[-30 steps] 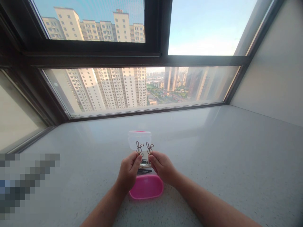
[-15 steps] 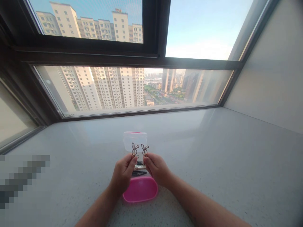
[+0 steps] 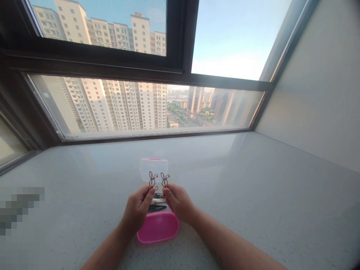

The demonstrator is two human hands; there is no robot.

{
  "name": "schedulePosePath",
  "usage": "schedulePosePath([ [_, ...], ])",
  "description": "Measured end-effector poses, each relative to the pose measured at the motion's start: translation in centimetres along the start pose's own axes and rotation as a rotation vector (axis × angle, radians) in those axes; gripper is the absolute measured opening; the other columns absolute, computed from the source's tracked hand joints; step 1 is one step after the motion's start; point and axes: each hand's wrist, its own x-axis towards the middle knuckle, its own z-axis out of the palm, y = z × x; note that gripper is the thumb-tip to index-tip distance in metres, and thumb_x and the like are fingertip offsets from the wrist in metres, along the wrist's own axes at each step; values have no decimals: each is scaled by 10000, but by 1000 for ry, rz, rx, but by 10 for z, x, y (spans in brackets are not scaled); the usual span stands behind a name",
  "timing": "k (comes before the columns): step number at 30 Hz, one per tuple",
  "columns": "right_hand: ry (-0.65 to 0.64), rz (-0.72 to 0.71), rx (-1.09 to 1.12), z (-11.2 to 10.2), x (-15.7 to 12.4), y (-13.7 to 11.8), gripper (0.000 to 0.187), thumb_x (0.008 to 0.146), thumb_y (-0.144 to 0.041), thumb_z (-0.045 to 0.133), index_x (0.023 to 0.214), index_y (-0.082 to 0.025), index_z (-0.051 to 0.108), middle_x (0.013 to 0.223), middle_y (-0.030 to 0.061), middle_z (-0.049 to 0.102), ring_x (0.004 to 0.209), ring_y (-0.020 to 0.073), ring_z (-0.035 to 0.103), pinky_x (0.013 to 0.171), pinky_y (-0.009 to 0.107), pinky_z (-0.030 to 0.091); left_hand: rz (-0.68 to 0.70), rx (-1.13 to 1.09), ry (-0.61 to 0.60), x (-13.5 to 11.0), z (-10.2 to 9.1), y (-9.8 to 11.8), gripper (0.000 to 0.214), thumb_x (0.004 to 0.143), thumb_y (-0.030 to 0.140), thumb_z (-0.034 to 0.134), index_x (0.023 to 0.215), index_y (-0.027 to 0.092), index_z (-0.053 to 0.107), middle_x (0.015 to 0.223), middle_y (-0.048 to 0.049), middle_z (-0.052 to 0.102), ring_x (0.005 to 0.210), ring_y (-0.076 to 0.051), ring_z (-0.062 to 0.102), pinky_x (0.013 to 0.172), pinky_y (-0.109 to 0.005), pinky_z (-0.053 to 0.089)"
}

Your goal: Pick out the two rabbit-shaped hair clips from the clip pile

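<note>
My left hand point(image 3: 138, 205) pinches a dark wire hair clip point(image 3: 152, 180) shaped like a rabbit's head with two ears, one of them bent. A matching rabbit-shaped hair clip point(image 3: 164, 180) is pinched upright in my right hand point(image 3: 178, 202). The two clips are held side by side, a small gap between them. Below, partly covered by my fingers, lie a black hair clip point(image 3: 157, 208), a pale clip point(image 3: 158, 201) and small rings. A pink oval container point(image 3: 158, 228) sits nearest me, under my wrists.
Behind my hands stands a clear plastic container point(image 3: 153, 165) with a pink mark on its top edge. Everything rests on a pale speckled windowsill point(image 3: 239, 187). A dark window frame point(image 3: 157, 138) bounds it at the back, a white wall point(image 3: 315, 93) at the right.
The view has shifted and tilted slightly, so the whole scene sits further left. Both hands keep their hold on the two clips, with no clear movement relative to the things below.
</note>
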Motion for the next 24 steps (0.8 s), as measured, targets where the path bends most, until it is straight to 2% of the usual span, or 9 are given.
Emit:
schedulePosePath([
  [7,9,5,-15,0,0,-1,346,866,-441,389,673,-163,458,469,-58,361,412,61,313,422,181,256,3,-26,46,-1,-1,10,317,759,432,504,595,161,504,477,47,394,441,-87,363,405,-176,295],
  [24,-10,1,-9,-1,-1,-4,307,873,-398,390,683,-165,449,473,-60,361,410,59,311,408,174,245,14,-20,25,-1,-2,11,295,773,401,501,599,163,499,466,58,370,414,-79,350,389,-177,289],
])
